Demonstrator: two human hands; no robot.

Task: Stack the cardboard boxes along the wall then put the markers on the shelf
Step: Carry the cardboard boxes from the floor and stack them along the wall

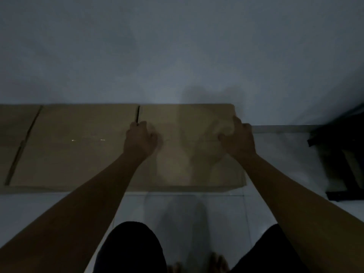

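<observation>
- Dark shorts (130, 251) over my knees filled the bottom of the view, with my bare toes (217, 263) on the pale tiled floor (275, 174) between them.
- Both my forearms reached forward over the floor to the right-hand cardboard box (187, 164), which sat on the floor against the wall (177, 46).
- My left hand (139, 138) lay at that box's left edge, fingers curled down into the narrow gap beside the middle box (78, 144).
- My right hand (237, 137) gripped the box's far right corner, fingers bent over the edge and thumb on the top face.
- A third box (13, 131) stood at the left end of the row, only partly in view.
- Something dark (342, 154) lay on the floor to the right; I could not tell what it was in the dim light.
</observation>
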